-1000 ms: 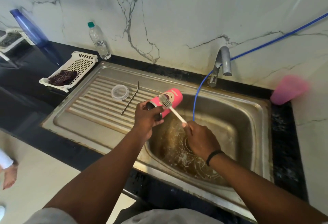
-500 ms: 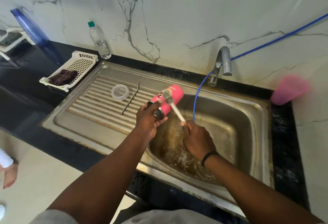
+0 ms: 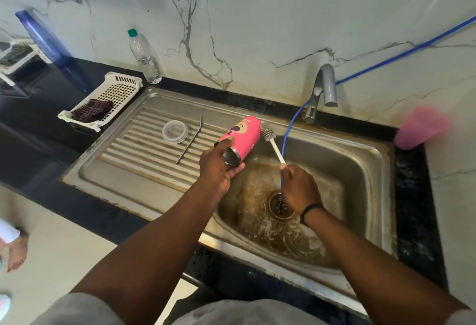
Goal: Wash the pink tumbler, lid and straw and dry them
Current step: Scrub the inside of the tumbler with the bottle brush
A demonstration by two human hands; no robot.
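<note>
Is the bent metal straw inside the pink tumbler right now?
No, the bent metal straw lies on the sink's ribbed draining board, apart from the pink tumbler.

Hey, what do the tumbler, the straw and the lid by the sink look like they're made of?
Tumbler: likely steel, its bare rim glinting silver under a glossy pink printed coat. Straw: grey with a dull shine, probably metal. Lid: see-through, apparently clear plastic.

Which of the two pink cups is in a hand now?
The pink tumbler with the cartoon face: the left hand grips it over the sink. The plain pink cup stands untouched right of the tap.
</note>
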